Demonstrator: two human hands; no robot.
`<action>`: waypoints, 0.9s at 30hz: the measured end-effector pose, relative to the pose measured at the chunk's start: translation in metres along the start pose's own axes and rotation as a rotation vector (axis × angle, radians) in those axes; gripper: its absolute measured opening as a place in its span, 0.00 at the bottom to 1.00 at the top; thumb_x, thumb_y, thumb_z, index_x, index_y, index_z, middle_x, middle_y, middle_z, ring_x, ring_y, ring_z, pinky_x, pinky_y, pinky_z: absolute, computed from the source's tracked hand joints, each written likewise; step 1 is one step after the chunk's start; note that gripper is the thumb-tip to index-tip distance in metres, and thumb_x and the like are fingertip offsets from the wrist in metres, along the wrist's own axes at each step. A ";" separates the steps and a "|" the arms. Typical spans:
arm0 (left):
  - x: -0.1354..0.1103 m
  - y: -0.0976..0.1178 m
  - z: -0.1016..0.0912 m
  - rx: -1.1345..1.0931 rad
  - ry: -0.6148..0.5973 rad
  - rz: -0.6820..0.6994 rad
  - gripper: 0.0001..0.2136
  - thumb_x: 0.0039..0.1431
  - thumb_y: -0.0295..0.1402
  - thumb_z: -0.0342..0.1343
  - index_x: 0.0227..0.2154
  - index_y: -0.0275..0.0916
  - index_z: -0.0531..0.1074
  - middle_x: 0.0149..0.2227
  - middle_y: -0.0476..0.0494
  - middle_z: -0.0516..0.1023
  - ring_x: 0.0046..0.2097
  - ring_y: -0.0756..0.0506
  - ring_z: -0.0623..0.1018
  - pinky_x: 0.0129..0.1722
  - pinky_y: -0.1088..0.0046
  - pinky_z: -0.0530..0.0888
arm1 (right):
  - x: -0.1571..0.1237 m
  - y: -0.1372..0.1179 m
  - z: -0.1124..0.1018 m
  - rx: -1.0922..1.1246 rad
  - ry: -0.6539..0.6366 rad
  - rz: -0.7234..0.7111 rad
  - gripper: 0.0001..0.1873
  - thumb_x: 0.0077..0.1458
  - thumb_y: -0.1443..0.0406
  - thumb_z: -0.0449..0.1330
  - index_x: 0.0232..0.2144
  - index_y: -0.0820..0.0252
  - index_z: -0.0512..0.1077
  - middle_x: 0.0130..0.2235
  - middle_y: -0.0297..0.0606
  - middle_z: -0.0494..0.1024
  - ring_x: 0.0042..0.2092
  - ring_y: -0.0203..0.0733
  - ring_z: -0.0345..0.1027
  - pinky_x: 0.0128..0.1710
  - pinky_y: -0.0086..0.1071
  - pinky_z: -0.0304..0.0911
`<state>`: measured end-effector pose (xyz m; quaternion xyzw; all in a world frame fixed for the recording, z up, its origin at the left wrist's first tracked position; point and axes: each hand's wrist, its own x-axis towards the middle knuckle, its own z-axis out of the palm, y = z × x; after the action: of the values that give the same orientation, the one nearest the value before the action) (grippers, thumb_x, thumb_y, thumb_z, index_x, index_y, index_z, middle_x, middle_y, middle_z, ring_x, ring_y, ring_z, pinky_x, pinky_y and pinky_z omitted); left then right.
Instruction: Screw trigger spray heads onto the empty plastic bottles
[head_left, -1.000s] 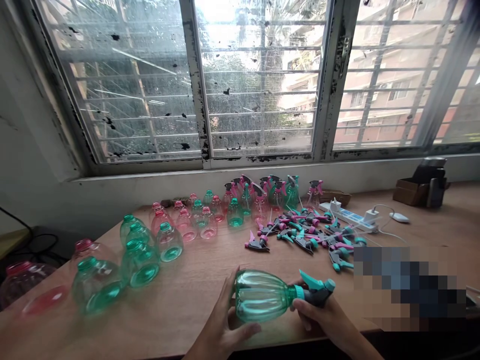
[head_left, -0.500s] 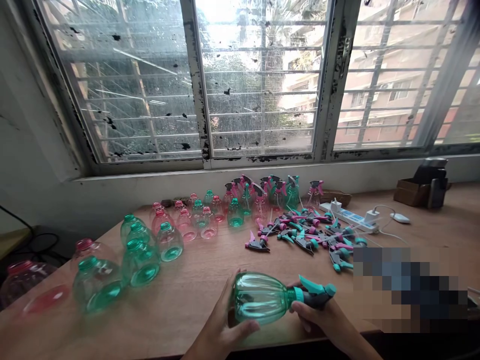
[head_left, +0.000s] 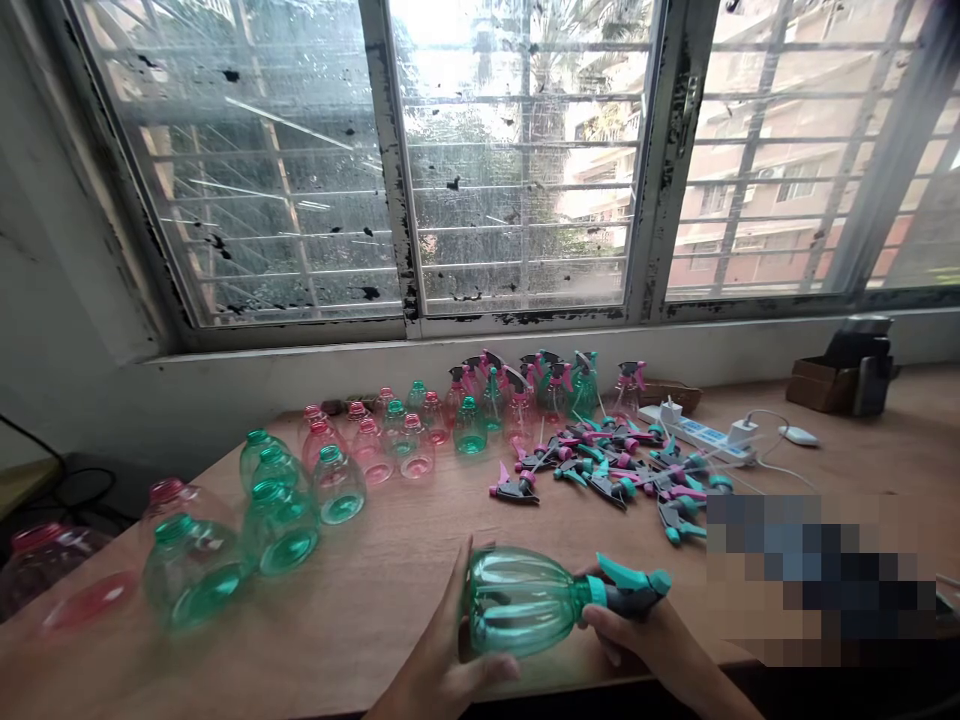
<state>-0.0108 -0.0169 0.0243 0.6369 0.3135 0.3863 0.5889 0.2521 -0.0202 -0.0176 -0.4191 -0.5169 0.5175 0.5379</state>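
A clear green spray bottle [head_left: 525, 600] lies sideways in the air above the front of the table, its base to the left. My left hand [head_left: 457, 640] wraps round the base end, thumb below and fingers behind. At the neck, my right hand [head_left: 630, 630] grips the teal collar of the trigger sprayer head [head_left: 634, 588], which is grey and teal and sits on the bottle's mouth. Some fingers of both hands are hidden behind the bottle.
Capless green bottles [head_left: 281, 530] and pink bottles [head_left: 373, 450] stand on the left. Loose sprayer heads [head_left: 615, 460] are heaped on the right, before a power strip [head_left: 697, 435]. Bottles with heads fitted [head_left: 555, 390] line the sill. A small box [head_left: 825, 385] stands far right.
The green bottle has turned slightly about its long axis. My left hand has shifted a little at its base; my right hand stays at the collar.
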 end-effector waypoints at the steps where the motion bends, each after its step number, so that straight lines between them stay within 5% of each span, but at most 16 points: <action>1: 0.000 -0.001 0.000 -0.006 0.005 -0.007 0.54 0.52 0.44 0.70 0.71 0.48 0.35 0.71 0.38 0.54 0.70 0.33 0.58 0.68 0.56 0.55 | 0.000 0.000 0.000 -0.016 -0.005 0.003 0.25 0.46 0.48 0.72 0.37 0.61 0.75 0.21 0.31 0.75 0.18 0.32 0.62 0.21 0.28 0.57; 5: 0.001 -0.003 -0.001 -0.039 -0.001 0.015 0.50 0.53 0.42 0.70 0.70 0.49 0.42 0.72 0.38 0.52 0.69 0.32 0.58 0.67 0.56 0.59 | 0.001 0.000 -0.001 -0.011 -0.015 0.016 0.26 0.46 0.49 0.72 0.39 0.61 0.75 0.20 0.29 0.74 0.18 0.32 0.61 0.21 0.28 0.57; 11: 0.000 -0.008 0.000 -0.058 -0.011 0.034 0.48 0.52 0.35 0.71 0.68 0.63 0.44 0.72 0.42 0.51 0.67 0.31 0.63 0.60 0.56 0.68 | 0.000 0.001 -0.003 0.066 -0.003 0.003 0.28 0.47 0.50 0.72 0.43 0.62 0.72 0.22 0.32 0.77 0.18 0.32 0.62 0.21 0.28 0.58; 16: 0.000 -0.008 -0.001 -0.021 -0.031 0.064 0.52 0.49 0.38 0.73 0.69 0.62 0.42 0.73 0.43 0.49 0.69 0.31 0.60 0.64 0.55 0.64 | 0.000 0.002 -0.002 0.071 -0.004 0.012 0.29 0.46 0.49 0.72 0.42 0.62 0.73 0.22 0.31 0.76 0.18 0.32 0.61 0.21 0.28 0.57; 21: -0.004 -0.001 -0.002 0.009 -0.049 0.077 0.43 0.58 0.43 0.65 0.69 0.56 0.45 0.73 0.42 0.49 0.69 0.33 0.58 0.67 0.55 0.60 | 0.000 -0.003 0.000 0.041 0.001 0.030 0.30 0.44 0.48 0.73 0.43 0.61 0.74 0.17 0.25 0.69 0.18 0.34 0.60 0.22 0.30 0.58; 27: -0.004 -0.003 -0.003 0.037 -0.073 0.102 0.41 0.62 0.42 0.62 0.69 0.60 0.41 0.74 0.45 0.46 0.71 0.33 0.53 0.66 0.55 0.60 | 0.000 -0.004 -0.002 0.075 -0.020 -0.009 0.27 0.47 0.49 0.72 0.41 0.61 0.75 0.22 0.29 0.74 0.19 0.32 0.61 0.21 0.28 0.56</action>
<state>-0.0150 -0.0181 0.0210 0.6764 0.2658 0.3867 0.5678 0.2547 -0.0202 -0.0139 -0.3911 -0.5045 0.5381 0.5504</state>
